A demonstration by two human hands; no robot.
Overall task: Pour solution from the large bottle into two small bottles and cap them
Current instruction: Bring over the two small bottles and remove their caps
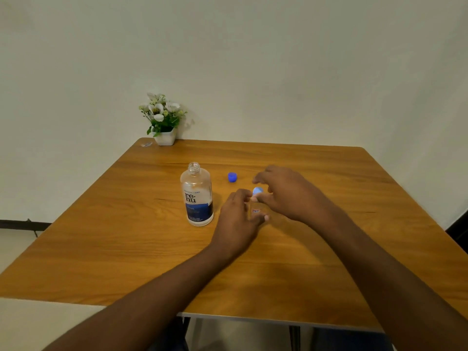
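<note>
Small bottle point(256, 211) stands mid-table, mostly hidden between both hands; left hand point(236, 219) is wrapped around its clear body, right hand point(286, 192) pinches the pale blue cap point(257, 190) at its top with curled fingers; large bottle point(197, 196) stands uncapped just left; a blue cap point(232, 177) lies farther back on the wooden table point(278, 274); flower pot point(164, 120) at far left corner

A wooden worktop point(316, 262) against a pale wall. On it, near the middle, an uncapped large bottle point(197, 196) stands upright. A blue cap point(232, 177) lies just behind and to its right. A white flowerpot point(165, 138) sits at the far left corner, a small scrap point(146, 144) beside it.
</note>
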